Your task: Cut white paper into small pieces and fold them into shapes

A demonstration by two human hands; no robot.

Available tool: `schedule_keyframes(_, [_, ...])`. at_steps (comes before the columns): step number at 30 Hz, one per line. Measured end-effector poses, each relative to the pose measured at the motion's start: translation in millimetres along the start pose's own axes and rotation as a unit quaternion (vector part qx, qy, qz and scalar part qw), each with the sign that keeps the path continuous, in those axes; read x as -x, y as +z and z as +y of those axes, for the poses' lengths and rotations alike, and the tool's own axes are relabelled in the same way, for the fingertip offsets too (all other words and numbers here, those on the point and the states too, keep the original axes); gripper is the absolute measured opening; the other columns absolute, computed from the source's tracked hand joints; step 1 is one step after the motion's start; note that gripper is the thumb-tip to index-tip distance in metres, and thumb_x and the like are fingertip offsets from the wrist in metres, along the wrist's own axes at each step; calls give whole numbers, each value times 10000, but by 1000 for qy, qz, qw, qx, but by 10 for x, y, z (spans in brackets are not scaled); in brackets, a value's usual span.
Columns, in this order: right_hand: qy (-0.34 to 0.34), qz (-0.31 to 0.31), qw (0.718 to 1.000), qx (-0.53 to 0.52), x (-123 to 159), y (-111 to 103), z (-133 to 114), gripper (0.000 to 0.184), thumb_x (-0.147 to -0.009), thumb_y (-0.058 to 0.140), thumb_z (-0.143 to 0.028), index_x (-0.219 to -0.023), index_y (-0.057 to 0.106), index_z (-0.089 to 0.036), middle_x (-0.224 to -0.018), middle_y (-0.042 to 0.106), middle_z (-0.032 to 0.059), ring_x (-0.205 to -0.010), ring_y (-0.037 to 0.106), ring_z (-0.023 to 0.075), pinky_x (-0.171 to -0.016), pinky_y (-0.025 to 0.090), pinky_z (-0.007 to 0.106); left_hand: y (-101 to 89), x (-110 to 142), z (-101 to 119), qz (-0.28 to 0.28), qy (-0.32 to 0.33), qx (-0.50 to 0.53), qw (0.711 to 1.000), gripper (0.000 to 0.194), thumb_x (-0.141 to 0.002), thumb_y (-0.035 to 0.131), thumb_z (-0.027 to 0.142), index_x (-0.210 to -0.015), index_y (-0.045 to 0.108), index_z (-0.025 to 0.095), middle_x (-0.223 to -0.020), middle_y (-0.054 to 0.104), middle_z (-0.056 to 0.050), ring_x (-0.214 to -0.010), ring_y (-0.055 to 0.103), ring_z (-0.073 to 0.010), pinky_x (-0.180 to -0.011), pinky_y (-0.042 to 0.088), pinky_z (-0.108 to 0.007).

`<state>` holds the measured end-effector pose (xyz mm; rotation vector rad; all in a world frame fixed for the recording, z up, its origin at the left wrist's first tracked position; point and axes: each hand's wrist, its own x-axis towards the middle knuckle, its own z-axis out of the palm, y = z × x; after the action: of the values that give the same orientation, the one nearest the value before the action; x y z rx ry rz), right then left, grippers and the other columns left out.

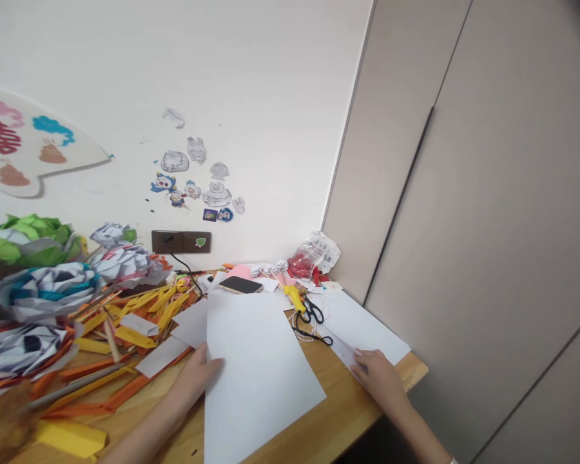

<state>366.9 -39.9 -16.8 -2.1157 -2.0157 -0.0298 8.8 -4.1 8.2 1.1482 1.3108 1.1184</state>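
Our left hand [199, 372] laps its thumb over the left edge of the large white sheet [256, 367], fingers tucked behind, closed on it, seemingly to steady it. Our right hand [379, 379], fingertips nearly together, meets the right-hand paper [374, 328]; whether it pinches, we cannot tell. Beyond and between our fingers lie scissors [312, 311], perhaps for easy reach; farther, a phone [241, 285].

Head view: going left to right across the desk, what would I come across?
Blue-and-white paper flower → left hand → large white sheet → black-handled scissors → right hand.
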Motion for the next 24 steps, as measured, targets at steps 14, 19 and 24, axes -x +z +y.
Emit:
schedule_keyframes(14, [5, 4, 1000, -16, -8, -29, -9, 264, -839, 441, -156, -776, 693, -201, -952, 674, 34, -925, 524, 222, -791, 383, 272, 10, 30, 48, 4, -7, -12, 1000, 218, -654, 526, 104, -859, 526, 177, -770, 696, -35, -738, 677, -239, -622, 548, -307])
schedule_keyframes(19, [14, 3, 1000, -18, -15, 23, 10, 212, -803, 484, -154, -778, 690, -198, -918, 671, 44, -924, 523, 230, -784, 372, 280, -1, 26, 44, 1, -2, -12, 1000, 231, -640, 543, 125, -865, 530, 175, -839, 702, -57, -776, 675, -241, -643, 549, -299])
schedule_keyframes(24, [20, 2, 999, -28, -43, 35, 49, 230, -801, 481, -171, -842, 704, -212, -912, 673, 45, -943, 532, 227, -805, 374, 279, -7, 27, 35, 5, -2, -18, 1000, 252, -639, 535, 147, -891, 527, 167, -837, 700, -70, -788, 672, -250, -665, 546, -316])
